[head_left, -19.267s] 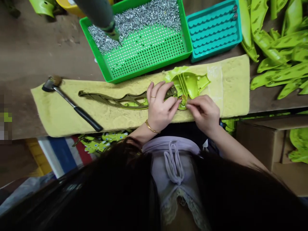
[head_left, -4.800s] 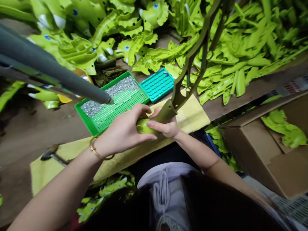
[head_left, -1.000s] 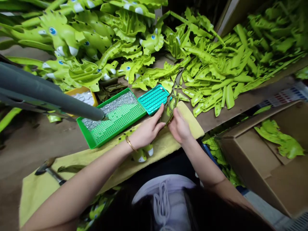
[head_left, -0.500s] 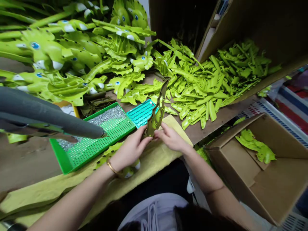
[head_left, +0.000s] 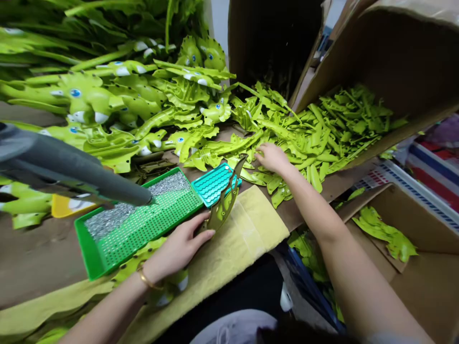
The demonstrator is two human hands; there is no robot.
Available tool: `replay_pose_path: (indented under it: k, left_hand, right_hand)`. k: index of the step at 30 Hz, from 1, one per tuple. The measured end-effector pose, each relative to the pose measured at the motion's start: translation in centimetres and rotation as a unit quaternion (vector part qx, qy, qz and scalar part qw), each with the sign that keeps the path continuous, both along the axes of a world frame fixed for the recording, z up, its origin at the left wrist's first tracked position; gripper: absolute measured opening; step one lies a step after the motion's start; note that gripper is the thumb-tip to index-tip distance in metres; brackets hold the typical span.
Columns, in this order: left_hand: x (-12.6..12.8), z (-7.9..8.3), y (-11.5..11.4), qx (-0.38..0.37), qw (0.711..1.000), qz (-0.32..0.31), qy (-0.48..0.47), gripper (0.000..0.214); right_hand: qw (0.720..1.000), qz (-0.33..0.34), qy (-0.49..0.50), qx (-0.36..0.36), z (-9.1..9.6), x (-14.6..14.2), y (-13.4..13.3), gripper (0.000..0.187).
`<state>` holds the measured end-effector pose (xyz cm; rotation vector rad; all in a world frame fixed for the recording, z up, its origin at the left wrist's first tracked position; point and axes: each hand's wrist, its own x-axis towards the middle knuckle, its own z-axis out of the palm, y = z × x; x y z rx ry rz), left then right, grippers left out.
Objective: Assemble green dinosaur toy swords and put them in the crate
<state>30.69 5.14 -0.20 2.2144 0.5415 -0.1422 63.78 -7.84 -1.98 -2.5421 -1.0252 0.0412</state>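
Note:
My left hand (head_left: 181,248), with a gold bangle at its wrist, grips the lower end of a curved olive-green plastic piece (head_left: 223,208). That piece stands tilted, with its pointed tip up and its row of small holes showing. Farther forward, my right hand (head_left: 273,157) is over the edge of a heap of small lime-green plastic parts (head_left: 297,134). Its fingers are loosely bent and apart, and I see nothing between them. Under my left forearm lies a lime-green toy dinosaur part (head_left: 138,258), partly hidden, on the yellow cloth (head_left: 256,217).
A green tray (head_left: 86,258) of small silvery screws stands left of my hands, beside a teal ridged tray (head_left: 211,184). A dark grey tool (head_left: 89,162) reaches over it. Dinosaur halves (head_left: 86,98) pile up behind. An open cardboard box (head_left: 426,282) is at right.
My right hand has left the olive-green piece and moved forward to the heap of small parts. My left hand keeps the piece, now lower and slightly to the left. The camera view has shifted.

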Motion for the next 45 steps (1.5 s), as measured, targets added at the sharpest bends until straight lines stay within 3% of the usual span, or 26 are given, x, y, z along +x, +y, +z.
replay_pose_path:
  k: [3, 6, 9, 13, 16, 18, 20, 22, 24, 28, 35, 39, 42, 44, 45]
  left_hand:
    - [-0.4, -0.5, 0.4, -0.015, 1.000, -0.022, 0.015, 0.058]
    - [-0.1, -0.9, 0.1, -0.031, 0.998, -0.042, 0.017, 0.058]
    - [0.4, -1.1, -0.3, -0.035, 0.997, -0.057, 0.027, 0.060]
    - [0.2, -1.3, -0.1, -0.021, 0.998, -0.054, 0.021, 0.062]
    - [-0.4, -1.5, 0.4, -0.006, 0.999, -0.034, 0.014, 0.060]
    - [-0.7, -1.6, 0.7, -0.005, 0.999, -0.033, 0.020, 0.060]
    - [-0.7, -1.8, 0.7, -0.011, 0.999, -0.039, 0.030, 0.059]
    - [-0.6, -2.1, 0.6, -0.018, 0.998, -0.049, 0.039, 0.060]
    - [-0.4, -2.3, 0.3, -0.022, 0.997, -0.061, 0.043, 0.059]
    - [-0.1, -2.7, 0.0, -0.019, 0.996, -0.076, 0.040, 0.058]
    - [0.6, -2.8, -0.1, -0.009, 0.994, -0.080, 0.080, 0.063]
    - [0.9, -2.9, -0.1, -0.004, 0.993, -0.085, 0.081, 0.064]
    - [0.8, -2.9, 0.1, 0.002, 0.994, -0.074, 0.074, 0.063]
    - [0.6, -3.0, 0.2, 0.008, 0.997, -0.064, 0.049, 0.060]
    - [0.5, -3.0, 0.2, 0.009, 0.998, -0.061, 0.035, 0.059]
  right_hand:
    - [0.992, -0.116, -0.047, 0.026, 1.2, 3.0, -2.0, 0.054]
    - [0.977, -0.209, -0.031, -0.022, 1.1, 4.8, -3.0, 0.071]
    - [0.984, -0.169, -0.019, -0.051, -0.1, 3.7, -2.0, 0.077]
    - [0.993, -0.087, -0.043, 0.073, 0.6, 3.6, -1.4, 0.056]
    - [0.978, -0.150, -0.070, 0.128, 2.8, 6.2, -4.1, 0.045]
    - [0.981, -0.171, -0.040, 0.087, 3.8, 7.7, -6.5, 0.045]
    - [0.991, -0.130, 0.012, 0.021, 3.8, 7.9, -8.2, 0.044]
    - [0.995, -0.092, 0.042, -0.022, 2.9, 6.9, -8.6, 0.057]
    - [0.995, -0.091, 0.038, -0.033, 1.5, 5.2, -7.7, 0.066]
    - [0.993, -0.112, 0.015, -0.018, -0.7, 2.8, -4.5, 0.068]
    - [0.995, -0.068, 0.072, 0.034, -1.4, 1.0, 2.0, 0.064]
    - [0.988, 0.059, 0.066, 0.123, -0.4, -0.4, 5.7, 0.071]
    - [0.966, 0.149, 0.022, 0.208, 1.2, 0.4, 5.0, 0.056]
    - [0.973, 0.089, -0.002, 0.215, 2.2, 2.4, 2.0, 0.044]
    - [0.979, 0.018, -0.010, 0.204, 2.5, 3.8, -0.2, 0.041]
